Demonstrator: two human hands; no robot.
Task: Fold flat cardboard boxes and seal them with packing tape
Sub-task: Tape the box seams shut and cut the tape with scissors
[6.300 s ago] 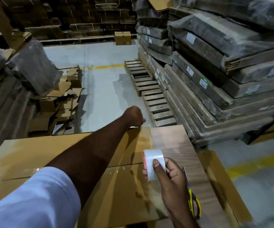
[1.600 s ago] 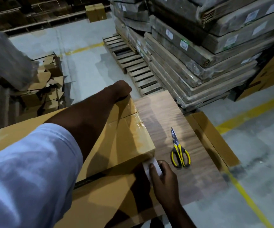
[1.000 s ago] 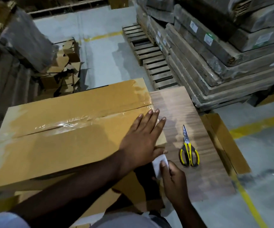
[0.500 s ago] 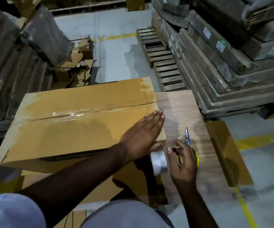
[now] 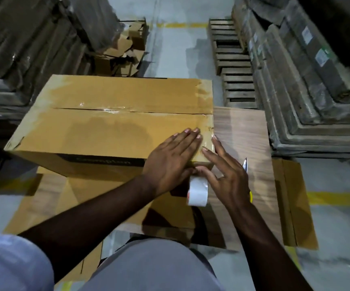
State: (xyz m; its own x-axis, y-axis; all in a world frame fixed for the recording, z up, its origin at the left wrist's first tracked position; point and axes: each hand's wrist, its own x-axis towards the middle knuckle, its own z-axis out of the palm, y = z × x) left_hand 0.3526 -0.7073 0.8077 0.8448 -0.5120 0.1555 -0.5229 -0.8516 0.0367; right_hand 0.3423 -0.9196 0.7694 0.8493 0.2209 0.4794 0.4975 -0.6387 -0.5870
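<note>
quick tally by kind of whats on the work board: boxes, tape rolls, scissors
cardboard box: 1
tape roll: 1
scissors: 1, mostly hidden behind the right hand
total: 3

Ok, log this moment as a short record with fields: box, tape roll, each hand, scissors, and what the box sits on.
box: cardboard box, flaps closed, clear tape along the centre seam
tape roll: white tape roll, hanging at the box's near right corner
left hand: flat on the box top near the right edge, fingers straight
right hand: fingers spread, pressing at the box's right corner
scissors: on the board, mostly hidden behind the right hand
surface: wood-grain board
</note>
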